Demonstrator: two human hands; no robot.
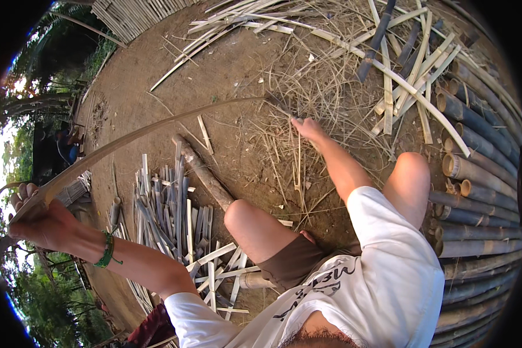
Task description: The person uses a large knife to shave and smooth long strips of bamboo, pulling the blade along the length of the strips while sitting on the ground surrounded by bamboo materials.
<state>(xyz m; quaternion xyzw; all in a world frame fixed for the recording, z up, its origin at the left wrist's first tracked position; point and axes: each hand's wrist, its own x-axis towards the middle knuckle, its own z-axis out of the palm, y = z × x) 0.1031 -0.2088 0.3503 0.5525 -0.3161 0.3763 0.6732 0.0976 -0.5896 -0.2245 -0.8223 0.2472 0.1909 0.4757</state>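
Left hand [40,223], at the left edge of the frame, closed around one end of a long, bowed bamboo strip [104,152], which arches to the upper centre. There the right hand [308,129] is clenched on a knife [280,106], its blade at the strip's other end. A heap of split bamboo [162,197] lies left of centre; hollow-ended poles [478,168] line the right edge. Shavings [325,90] litter the soil, upper right; trees [37,296] stand farthest, at left.

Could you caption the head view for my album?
Left fingers grip a long bamboo strip; right fingers hold a dark tool near the strip's far end.
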